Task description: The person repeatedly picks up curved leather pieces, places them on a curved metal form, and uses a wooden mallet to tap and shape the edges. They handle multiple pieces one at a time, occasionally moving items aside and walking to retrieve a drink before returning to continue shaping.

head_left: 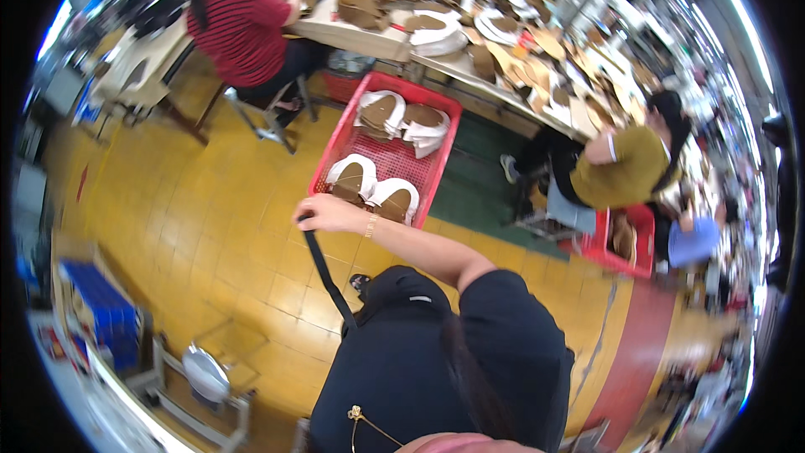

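My right arm reaches across my front, and my right hand (pixel 331 213) is closed around a black strap (pixel 325 275). The strap runs slantwise from my fingers down to the dark clothing at my waist. Just beyond the hand, on the floor, stands a red plastic crate (pixel 334 144) with a perforated bottom. Brown and white shoe uppers (pixel 352 173) lie in it in two groups, near and far. Whether the hand touches the crate's near rim I cannot tell. My left hand is out of view.
A long worktable (pixel 388 44) piled with brown and white shoe parts stretches along the far side. One person in a striped red top (pixel 243 38) sits far left; another in an olive top (pixel 620 169) sits right, near a second red crate (pixel 641 243). A stool (pixel 204 373) stands lower left.
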{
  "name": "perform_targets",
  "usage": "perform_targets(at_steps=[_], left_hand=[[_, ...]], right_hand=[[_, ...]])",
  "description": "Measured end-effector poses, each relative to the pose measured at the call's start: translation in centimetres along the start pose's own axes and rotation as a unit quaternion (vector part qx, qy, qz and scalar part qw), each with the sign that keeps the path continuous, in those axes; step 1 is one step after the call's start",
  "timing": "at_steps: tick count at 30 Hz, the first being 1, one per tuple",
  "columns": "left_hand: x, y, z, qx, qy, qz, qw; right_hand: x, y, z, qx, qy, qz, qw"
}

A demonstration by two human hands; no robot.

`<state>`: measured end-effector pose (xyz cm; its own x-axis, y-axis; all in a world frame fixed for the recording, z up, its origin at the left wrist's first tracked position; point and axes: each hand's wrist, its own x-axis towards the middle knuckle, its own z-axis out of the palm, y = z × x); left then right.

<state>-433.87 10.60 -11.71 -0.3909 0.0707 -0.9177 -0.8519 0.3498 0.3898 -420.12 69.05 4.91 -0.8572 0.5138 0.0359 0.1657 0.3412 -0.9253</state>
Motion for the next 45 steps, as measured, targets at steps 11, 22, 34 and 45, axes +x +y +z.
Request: perform_targets(at_steps=[11, 22, 34, 45], left_hand=[[16.0, 40.2, 2.3, 0.146, -0.061, 0.036, 0.987], [25.4, 69.5, -1.4, 0.103, -0.042, 0.088, 0.990], [37.1, 87.4, -8.8, -0.089, 0.044, 0.030, 0.995], [47.5, 103.0, -13.0, -0.134, 0.095, 0.024, 0.986]], right_hand=[[20.6, 5.0, 4.9, -0.119, 0.100, 0.166, 0.974], [44.3, 5.1, 15.9, -0.191, 0.161, 0.243, 0.937], [97.7, -3.3, 29.1, -0.132, -0.139, 0.134, 0.972], [129.5, -5.6, 49.2, -0.194, -0.308, 0.048, 0.930]])
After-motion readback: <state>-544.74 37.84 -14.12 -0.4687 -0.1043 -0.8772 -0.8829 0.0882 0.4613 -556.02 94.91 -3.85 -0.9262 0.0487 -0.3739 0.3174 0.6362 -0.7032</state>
